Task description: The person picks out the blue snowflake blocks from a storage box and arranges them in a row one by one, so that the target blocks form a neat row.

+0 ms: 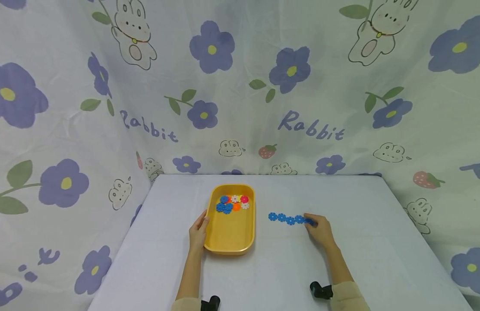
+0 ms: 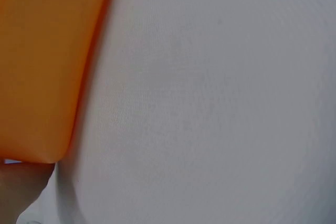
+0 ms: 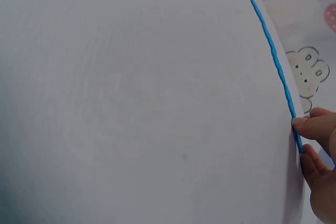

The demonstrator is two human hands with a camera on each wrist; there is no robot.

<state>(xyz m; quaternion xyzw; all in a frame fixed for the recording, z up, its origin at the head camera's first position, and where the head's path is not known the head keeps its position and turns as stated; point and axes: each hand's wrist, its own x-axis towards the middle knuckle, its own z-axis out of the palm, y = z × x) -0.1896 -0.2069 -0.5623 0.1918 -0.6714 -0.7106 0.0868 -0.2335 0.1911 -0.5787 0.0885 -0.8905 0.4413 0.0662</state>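
A chain of several blue flower-shaped pieces (image 1: 290, 220) extends leftward from the right hand (image 1: 320, 231), which pinches its right end. In the right wrist view the chain (image 3: 274, 53) appears edge-on as a thin blue line, its near end between thumb and fingers of the right hand (image 3: 320, 150). The left hand (image 1: 198, 233) grips the left side of a yellow tray (image 1: 229, 233); in the left wrist view part of that hand (image 2: 21, 190) touches the tray's corner (image 2: 42, 77). Loose blue, white, red, orange and yellow flower pieces (image 1: 227, 208) lie in the tray's far half.
A white-covered table (image 1: 279, 276) lies under everything. Behind it and at both sides hangs a cloth (image 1: 240, 99) printed with purple flowers and rabbits. The tray stands left of the chain, with a gap between them.
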